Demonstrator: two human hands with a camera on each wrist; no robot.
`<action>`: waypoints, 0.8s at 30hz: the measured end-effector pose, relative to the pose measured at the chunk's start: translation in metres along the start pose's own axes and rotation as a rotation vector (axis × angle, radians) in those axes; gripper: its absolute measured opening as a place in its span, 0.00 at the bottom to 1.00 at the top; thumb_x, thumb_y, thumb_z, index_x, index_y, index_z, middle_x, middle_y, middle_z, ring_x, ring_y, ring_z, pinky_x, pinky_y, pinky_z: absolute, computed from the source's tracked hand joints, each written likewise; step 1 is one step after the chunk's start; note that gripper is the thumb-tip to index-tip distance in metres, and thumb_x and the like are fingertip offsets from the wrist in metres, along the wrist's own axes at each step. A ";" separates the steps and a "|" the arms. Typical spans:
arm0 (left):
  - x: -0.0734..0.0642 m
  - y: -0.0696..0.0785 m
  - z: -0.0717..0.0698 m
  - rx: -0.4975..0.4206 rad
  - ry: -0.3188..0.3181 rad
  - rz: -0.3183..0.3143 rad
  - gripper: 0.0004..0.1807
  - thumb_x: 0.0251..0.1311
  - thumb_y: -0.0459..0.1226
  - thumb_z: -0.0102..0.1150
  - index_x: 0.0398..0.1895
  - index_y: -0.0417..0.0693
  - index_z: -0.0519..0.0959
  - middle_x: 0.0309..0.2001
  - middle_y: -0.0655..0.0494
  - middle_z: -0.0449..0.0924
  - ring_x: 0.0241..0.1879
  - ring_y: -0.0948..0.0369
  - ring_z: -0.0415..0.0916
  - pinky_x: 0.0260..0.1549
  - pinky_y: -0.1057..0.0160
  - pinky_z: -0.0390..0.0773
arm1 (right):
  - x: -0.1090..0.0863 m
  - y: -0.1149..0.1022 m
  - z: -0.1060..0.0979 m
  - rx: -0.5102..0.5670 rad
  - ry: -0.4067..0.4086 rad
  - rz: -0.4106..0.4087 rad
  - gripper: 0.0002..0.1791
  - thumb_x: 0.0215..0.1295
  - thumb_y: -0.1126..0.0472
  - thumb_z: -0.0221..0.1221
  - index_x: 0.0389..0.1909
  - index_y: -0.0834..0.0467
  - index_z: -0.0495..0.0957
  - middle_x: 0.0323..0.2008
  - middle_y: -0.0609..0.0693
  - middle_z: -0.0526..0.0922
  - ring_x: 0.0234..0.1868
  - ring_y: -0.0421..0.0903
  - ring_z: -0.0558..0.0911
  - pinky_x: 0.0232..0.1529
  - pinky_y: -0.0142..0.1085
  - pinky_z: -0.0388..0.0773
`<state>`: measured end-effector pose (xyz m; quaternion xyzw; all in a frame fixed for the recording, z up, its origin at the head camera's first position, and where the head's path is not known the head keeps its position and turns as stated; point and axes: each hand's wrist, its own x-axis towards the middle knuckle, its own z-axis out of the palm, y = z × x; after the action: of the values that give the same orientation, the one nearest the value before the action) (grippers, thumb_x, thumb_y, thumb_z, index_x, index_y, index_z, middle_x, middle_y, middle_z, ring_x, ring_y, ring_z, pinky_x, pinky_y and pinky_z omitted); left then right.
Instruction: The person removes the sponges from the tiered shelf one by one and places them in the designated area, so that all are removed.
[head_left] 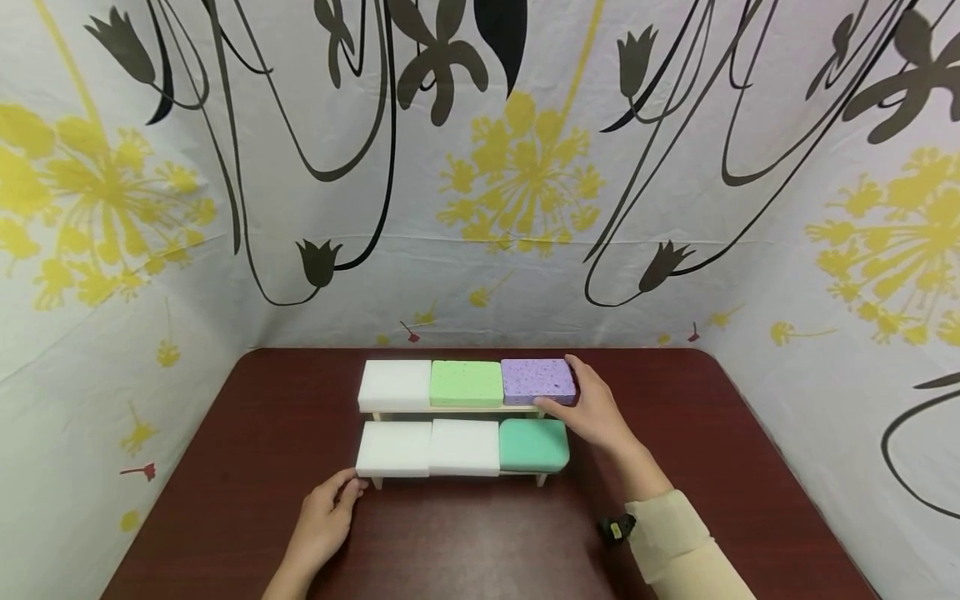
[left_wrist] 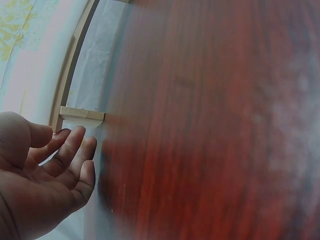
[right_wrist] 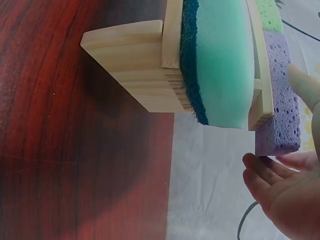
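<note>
A two-step wooden rack holds two rows of sponges. On its upper step are a white sponge, a light green sponge and a purple sponge. The lower step carries two white sponges and a teal sponge with a dark scrubbing layer, visible in the right wrist view. With thumb and fingers my right hand grips the purple sponge at its right end. My left hand pinches the rack's front left corner; its other fingers are loosely bent.
The rack stands on a dark red-brown wooden table. Patterned white cloth hangs behind the table and along both sides. A black device is at my right wrist, beside the pale sleeve.
</note>
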<state>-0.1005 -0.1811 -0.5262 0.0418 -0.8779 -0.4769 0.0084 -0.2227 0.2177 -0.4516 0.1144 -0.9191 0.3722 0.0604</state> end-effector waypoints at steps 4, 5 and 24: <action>0.000 0.001 0.000 0.004 0.008 0.010 0.18 0.77 0.32 0.48 0.60 0.27 0.75 0.45 0.47 0.86 0.50 0.48 0.82 0.54 0.43 0.78 | 0.001 0.000 0.001 -0.004 0.011 -0.019 0.54 0.57 0.49 0.75 0.75 0.69 0.57 0.68 0.69 0.67 0.66 0.64 0.70 0.65 0.60 0.69; 0.000 0.001 0.000 0.004 0.009 0.013 0.18 0.77 0.32 0.48 0.60 0.27 0.75 0.45 0.47 0.86 0.50 0.48 0.82 0.55 0.43 0.78 | 0.002 0.000 0.001 -0.006 0.013 -0.022 0.53 0.57 0.49 0.75 0.74 0.69 0.57 0.68 0.69 0.67 0.66 0.64 0.70 0.64 0.60 0.69; -0.001 0.004 0.001 0.003 0.025 -0.005 0.18 0.76 0.33 0.49 0.60 0.27 0.76 0.45 0.46 0.86 0.53 0.47 0.80 0.55 0.43 0.77 | 0.006 0.000 0.003 -0.044 0.017 -0.075 0.55 0.52 0.49 0.78 0.74 0.69 0.60 0.68 0.67 0.69 0.65 0.63 0.71 0.64 0.59 0.69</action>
<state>-0.0999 -0.1778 -0.5233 0.0499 -0.8783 -0.4752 0.0182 -0.2284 0.2147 -0.4532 0.1444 -0.9216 0.3502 0.0844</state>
